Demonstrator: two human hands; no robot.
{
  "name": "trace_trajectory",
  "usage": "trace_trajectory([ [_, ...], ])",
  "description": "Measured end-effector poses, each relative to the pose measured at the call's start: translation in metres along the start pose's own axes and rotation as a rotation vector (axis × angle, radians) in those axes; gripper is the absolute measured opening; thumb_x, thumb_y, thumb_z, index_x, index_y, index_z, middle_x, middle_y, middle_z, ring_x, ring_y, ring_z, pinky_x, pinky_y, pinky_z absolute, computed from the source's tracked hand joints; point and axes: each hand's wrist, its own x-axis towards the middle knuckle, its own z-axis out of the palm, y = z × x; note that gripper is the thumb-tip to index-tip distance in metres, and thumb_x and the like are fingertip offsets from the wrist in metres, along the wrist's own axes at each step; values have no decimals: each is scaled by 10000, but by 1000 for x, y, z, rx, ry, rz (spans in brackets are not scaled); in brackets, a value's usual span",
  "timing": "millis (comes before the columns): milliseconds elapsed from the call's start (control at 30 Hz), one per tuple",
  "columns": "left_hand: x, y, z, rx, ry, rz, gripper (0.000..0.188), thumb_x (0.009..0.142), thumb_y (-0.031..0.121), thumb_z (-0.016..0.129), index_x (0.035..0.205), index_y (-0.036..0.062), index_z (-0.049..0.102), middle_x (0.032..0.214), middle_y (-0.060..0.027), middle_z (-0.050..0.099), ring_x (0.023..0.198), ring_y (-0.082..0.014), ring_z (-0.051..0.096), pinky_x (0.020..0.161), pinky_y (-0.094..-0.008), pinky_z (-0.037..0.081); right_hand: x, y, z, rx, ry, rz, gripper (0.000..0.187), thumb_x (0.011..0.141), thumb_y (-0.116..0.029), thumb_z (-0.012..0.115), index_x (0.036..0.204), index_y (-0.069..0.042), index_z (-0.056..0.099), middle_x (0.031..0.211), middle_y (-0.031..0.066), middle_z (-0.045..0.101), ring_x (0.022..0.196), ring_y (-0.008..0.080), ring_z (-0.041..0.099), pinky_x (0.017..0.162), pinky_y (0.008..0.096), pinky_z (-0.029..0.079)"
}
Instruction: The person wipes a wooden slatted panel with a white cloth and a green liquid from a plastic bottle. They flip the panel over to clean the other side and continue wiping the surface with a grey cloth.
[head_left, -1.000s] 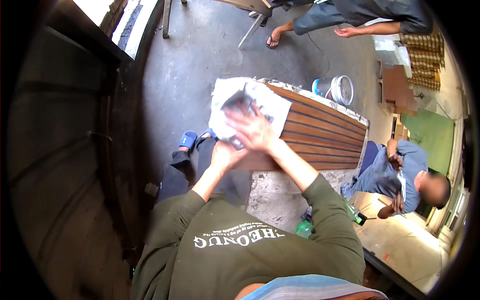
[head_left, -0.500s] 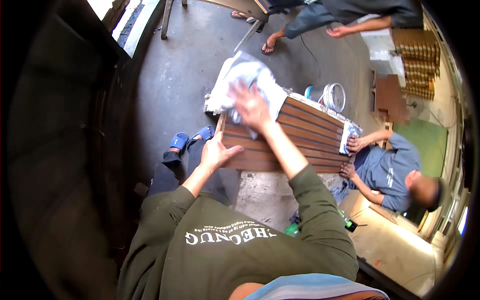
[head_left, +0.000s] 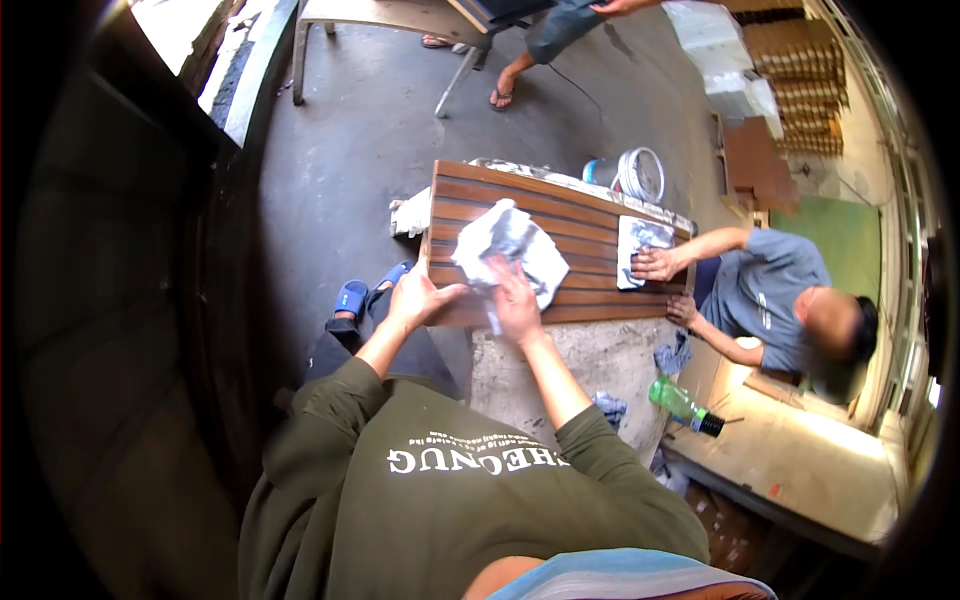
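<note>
A brown slatted wooden panel (head_left: pixel 470 185) lies in front of me on a pale work surface. My left hand (head_left: pixel 420 297) grips its near left corner, thumb on top and fingers around the edge. My right hand (head_left: pixel 516 300) presses a crumpled white cloth (head_left: pixel 510 240) onto the slats near the panel's left part. Its fingers are slightly blurred and lie on the cloth's near side. At the right end a co-worker's hand (head_left: pixel 655 264) holds another white cloth (head_left: pixel 632 235) on the panel, and their other hand (head_left: pixel 684 311) rests at the near right corner.
Beyond the panel stands a white bucket (head_left: pixel 640 175). A green bottle (head_left: pixel 678 400) with a black cap and blue rags (head_left: pixel 672 353) lie near the co-worker (head_left: pixel 775 300). A wooden table (head_left: pixel 395 15) stands far off, with another person's leg (head_left: pixel 540 55) beside it.
My right hand has drawn the white cloth back toward me from the panel's far left end. The co-worker's cloth has moved left along the slats. My left hand keeps its hold.
</note>
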Motion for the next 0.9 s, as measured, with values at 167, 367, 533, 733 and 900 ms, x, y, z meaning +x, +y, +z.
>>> trace_trajectory([
  [167, -15, 6, -39, 446, 159, 238, 593, 746, 406, 695, 1174, 35, 516, 1065, -184, 595, 1000, -327, 576, 832, -409, 460, -44, 11, -14, 175, 720, 363, 275, 947, -187, 488, 1090, 13, 612, 760, 80, 641, 685, 88, 543, 608, 271, 430],
  [367, -13, 73, 18, -109, 156, 395, 486, 886, 175, 554, 1308, -8, 394, 1240, -173, 501, 1108, -247, 503, 965, -335, 388, -7, -112, 23, 689, 540, 107, 395, 972, -174, 348, 1308, 12, 442, 1317, 173, 477, 1142, 192, 520, 927, 284, 422],
  [533, 48, 93, -17, -384, -222, 46, 378, 938, 279, 507, 1184, -7, 512, 1018, -142, 596, 972, -184, 553, 867, -329, 438, 5, -81, -59, 1067, 542, 280, 378, 956, -155, 330, 1255, 38, 456, 1260, 152, 519, 1098, 258, 559, 949, 356, 455],
  [733, 49, 111, 9, 863, 221, 736, 693, 819, 430, 577, 1336, 9, 389, 1416, -207, 322, 1326, -385, 270, 1074, -547, 183, 79, 60, -66, -531, 533, 321, 639, 858, -444, 505, 1403, -170, 317, 1477, 148, 234, 1362, 387, 188, 1063, 609, 146],
  [900, 46, 70, 38, 1062, -110, 695, 795, 779, 627, 499, 1390, 136, 367, 1493, -133, 229, 1376, -377, 179, 1043, -657, 71, 84, 85, -33, -596, 311, 444, 724, 847, -551, 458, 1451, -232, 219, 1512, 129, 148, 1386, 370, 122, 1073, 623, 95],
])
